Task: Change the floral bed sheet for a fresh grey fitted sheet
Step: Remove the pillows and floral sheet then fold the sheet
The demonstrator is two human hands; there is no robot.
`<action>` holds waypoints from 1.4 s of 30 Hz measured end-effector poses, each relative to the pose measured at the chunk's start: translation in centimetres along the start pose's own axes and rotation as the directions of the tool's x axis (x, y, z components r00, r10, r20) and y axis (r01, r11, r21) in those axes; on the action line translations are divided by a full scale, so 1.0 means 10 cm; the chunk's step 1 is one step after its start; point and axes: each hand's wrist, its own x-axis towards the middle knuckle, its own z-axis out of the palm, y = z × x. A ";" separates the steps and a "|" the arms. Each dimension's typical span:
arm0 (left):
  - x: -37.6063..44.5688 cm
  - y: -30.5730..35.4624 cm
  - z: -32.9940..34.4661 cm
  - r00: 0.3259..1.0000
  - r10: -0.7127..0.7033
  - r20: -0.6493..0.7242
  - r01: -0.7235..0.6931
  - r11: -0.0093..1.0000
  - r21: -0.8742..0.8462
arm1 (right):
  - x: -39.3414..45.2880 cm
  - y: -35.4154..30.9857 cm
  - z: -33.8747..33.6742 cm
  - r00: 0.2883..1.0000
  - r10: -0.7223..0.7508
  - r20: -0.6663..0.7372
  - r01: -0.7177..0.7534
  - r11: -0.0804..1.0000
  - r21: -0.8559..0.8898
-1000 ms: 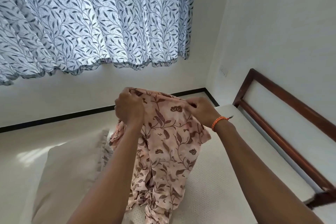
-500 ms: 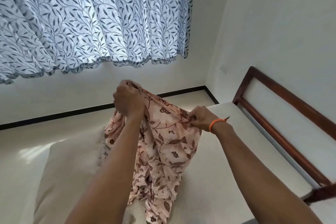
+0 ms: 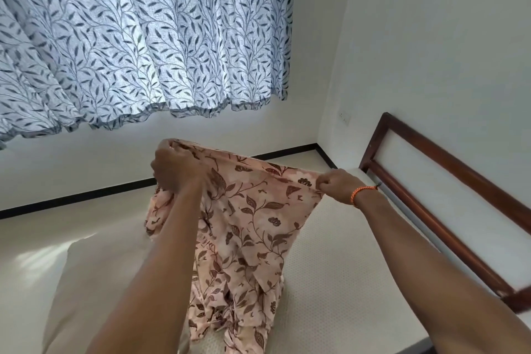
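Observation:
The pink floral sheet [image 3: 253, 227] with brown leaves hangs in front of me above the bare white mattress [image 3: 339, 296]. My left hand [image 3: 175, 167] grips its top edge at the left. My right hand [image 3: 339, 185], with an orange band on the wrist, pinches the same edge at the right, so the edge is stretched between them. The sheet's lower part is bunched on the mattress. No grey fitted sheet is in view.
A cream pillow [image 3: 94, 282] lies at the left of the mattress. The dark wooden headboard [image 3: 448, 210] runs along the right wall. A leaf-print curtain [image 3: 138, 37] hangs over the window ahead. Light floor [image 3: 71, 215] with black skirting lies beyond the bed.
My hands have moved apart along the sheet's top edge: the right hand slid rightward and lower, spreading the fabric that was gathered between them.

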 end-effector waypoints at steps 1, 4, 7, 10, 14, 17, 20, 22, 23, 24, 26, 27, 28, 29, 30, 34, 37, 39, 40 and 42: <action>0.01 -0.02 0.00 1.000 -0.010 0.003 0.010 1.000 -0.003 | 0.01 0.02 -0.06 1.000 -0.022 -0.023 0.023 0.999 0.044; 0.00 -0.06 0.02 0.999 -0.029 0.016 0.029 1.000 0.005 | 0.02 0.03 -0.26 0.995 -0.084 -0.062 0.094 0.979 0.183; 0.00 -0.10 0.03 0.999 -0.041 0.022 0.041 0.999 0.000 | 0.02 0.03 -0.44 0.989 -0.128 -0.077 0.144 0.950 0.275; 0.04 -0.14 0.03 0.998 -0.055 0.033 0.055 0.998 0.007 | -0.03 0.05 -0.58 0.984 -0.159 -0.078 0.176 0.937 0.301; 0.08 -0.15 0.04 0.997 -0.066 0.043 0.064 0.998 0.027 | -0.03 0.10 -0.67 0.969 -0.197 -0.148 0.231 0.937 0.264; 0.06 -0.12 0.05 0.997 -0.065 0.052 0.064 0.997 0.031 | 0.00 0.16 -0.63 0.931 -0.181 -0.318 0.288 0.898 0.332; 0.02 -0.10 0.07 0.997 -0.044 0.064 0.043 0.999 0.025 | -0.01 0.14 -0.55 0.891 -0.097 -0.444 0.344 0.783 0.518; 0.01 -0.10 0.09 0.997 -0.027 0.068 0.026 0.999 0.019 | 0.00 0.12 -0.48 0.866 -0.024 -0.499 0.373 0.696 0.614; 0.01 -0.09 0.10 0.997 -0.021 0.069 0.020 1.000 0.015 | 0.02 0.14 -0.44 0.856 0.025 -0.516 0.377 0.652 0.658; 0.00 -0.09 0.10 0.997 -0.017 0.070 0.016 1.000 0.009 | 0.03 0.15 -0.41 0.847 0.070 -0.527 0.378 0.617 0.690; 0.00 -0.07 0.11 0.998 0.001 0.069 -0.001 1.000 0.003 | 0.02 0.16 -0.37 0.834 0.136 -0.534 0.378 0.564 0.734; -0.01 -0.06 0.10 0.998 0.015 0.068 -0.015 1.000 0.005 | 0.02 0.17 -0.36 0.827 0.174 -0.534 0.377 0.533 0.757; -0.02 -0.05 0.10 0.997 0.031 0.067 -0.032 0.999 0.007 | 0.01 0.17 -0.35 0.821 0.213 -0.529 0.370 0.506 0.779; -0.03 -0.04 0.09 0.997 0.045 0.065 -0.046 0.999 0.009 | 0.02 0.19 -0.32 0.818 0.245 -0.521 0.371 0.468 0.802; -0.03 -0.03 0.09 0.996 0.054 0.065 -0.055 0.998 0.010 | 0.02 0.19 -0.31 0.818 0.273 -0.506 0.362 0.439 0.822; -0.03 -0.02 0.09 0.994 0.045 0.096 -0.046 0.999 0.009 | 0.00 0.18 -0.26 0.846 0.359 -0.395 0.318 0.255 0.913; -0.01 -0.05 0.13 0.987 0.012 0.159 -0.010 1.000 -0.012 | 0.01 0.15 -0.27 0.850 0.402 -0.342 0.321 0.119 0.939; 0.02 -0.11 0.18 0.968 -0.014 0.252 0.021 0.999 -0.026 | 0.07 0.15 -0.28 0.783 0.460 -0.418 0.331 0.261 0.907; 0.02 -0.13 0.18 0.953 -0.028 0.301 0.038 0.999 -0.030 | 0.09 0.13 -0.29 0.735 0.466 -0.493 0.312 0.413 0.856; 0.07 -0.23 0.23 0.915 -0.103 0.389 0.130 0.991 -0.044 | 0.11 0.07 -0.30 0.653 0.426 -0.626 0.242 0.666 0.706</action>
